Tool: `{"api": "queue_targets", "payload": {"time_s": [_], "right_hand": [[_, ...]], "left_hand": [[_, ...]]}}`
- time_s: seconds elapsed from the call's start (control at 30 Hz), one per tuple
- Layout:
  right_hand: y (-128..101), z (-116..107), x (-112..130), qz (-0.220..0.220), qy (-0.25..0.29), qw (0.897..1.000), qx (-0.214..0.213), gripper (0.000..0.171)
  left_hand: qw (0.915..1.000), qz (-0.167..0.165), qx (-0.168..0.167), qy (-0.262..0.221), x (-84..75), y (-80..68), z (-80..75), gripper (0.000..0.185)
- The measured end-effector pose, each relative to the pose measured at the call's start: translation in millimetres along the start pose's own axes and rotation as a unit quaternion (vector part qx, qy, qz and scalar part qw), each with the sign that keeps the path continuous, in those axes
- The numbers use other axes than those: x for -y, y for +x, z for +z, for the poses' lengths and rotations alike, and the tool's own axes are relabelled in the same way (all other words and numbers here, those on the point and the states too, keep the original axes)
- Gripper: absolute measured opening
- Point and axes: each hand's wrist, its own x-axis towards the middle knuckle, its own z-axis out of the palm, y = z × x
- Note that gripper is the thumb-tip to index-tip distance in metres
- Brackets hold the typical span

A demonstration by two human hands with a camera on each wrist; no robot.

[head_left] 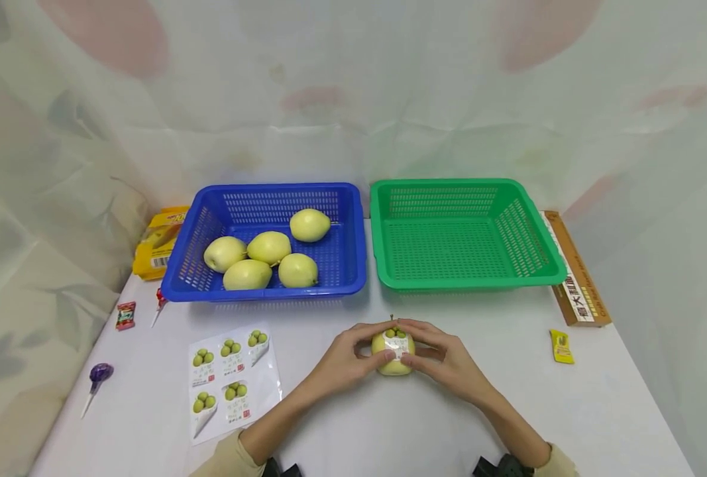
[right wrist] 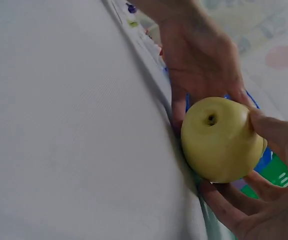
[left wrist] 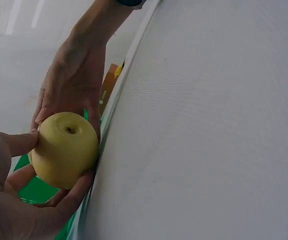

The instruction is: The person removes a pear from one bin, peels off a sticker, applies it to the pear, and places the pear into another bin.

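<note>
As both hands curl round a yellow pear on the white table, left hand and right hand thumbs on its sticker, we would smooth outward from the centre. Blue basket, green basket and a floral curtain stand behind.

Sitting behind the gripped round yellow-green pear: blue plastic basket leftward, green plastic basket rightward; lying left, white paper sticker sheet.
</note>
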Motion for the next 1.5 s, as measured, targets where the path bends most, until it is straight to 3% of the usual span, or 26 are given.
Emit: {"api": "queue_targets", "payload": {"time_s": [0.13,0.27,0.43,0.53,0.63,0.73,0.83,1.0,1.13,1.33,1.5], "right_hand": [[6.8,2.0,3.9,0.024,0.003,0.999,0.036,0.059],[13.6,5.0,8.0,0.040,-0.027,0.997,0.059,0.072],[21.8,0.5,24.3,0.073,-0.011,0.995,0.073,0.070],[29.2,-18.2,46.3,0.065,-0.008,0.994,0.085,0.067],[44.8,-47.5,73.7,0.023,-0.024,0.995,0.093,0.066],[73.4,-78.1,98.9,-0.008,-0.037,0.995,0.093,0.066],[112.6,-104.5,111.8,0.001,-0.072,0.994,0.085,0.064],[180.4,-135.7,90.6,0.074,-0.122,0.985,0.102,0.058],[218.4,-142.5,57.6,0.167,-0.113,0.973,0.116,0.061],[239.5,-138.9,26.9,0.247,-0.097,0.955,0.131,0.069],[241.3,-132.0,19.1,0.262,-0.062,0.955,0.123,0.071]], "left_hand": [[0.9998,-0.008,0.008,-0.017,1.3,0.4,-0.3,0.060],[0.9995,-0.019,-0.001,-0.025,1.0,0.0,-0.1,0.061],[0.9957,-0.032,-0.011,-0.086,-2.9,0.8,-4.5,0.053],[0.9915,-0.007,-0.029,-0.127,-9.7,4.8,-10.3,0.045],[0.9891,0.037,-0.048,-0.134,-18.5,9.8,-15.0,0.041],[0.9890,0.064,-0.053,-0.123,-25.2,14.5,-15.9,0.043],[0.9912,0.064,-0.048,-0.106,-28.2,18.0,-14.2,0.054],[0.9964,0.036,-0.042,-0.064,-29.7,20.1,-11.8,0.066],[0.9973,0.033,-0.041,-0.051,-28.6,20.8,-12.0,0.067],[0.9979,0.036,-0.029,-0.045,-25.8,21.3,-10.4,0.068],[0.9978,0.033,-0.033,-0.046,-24.9,21.5,-10.6,0.069]]}}
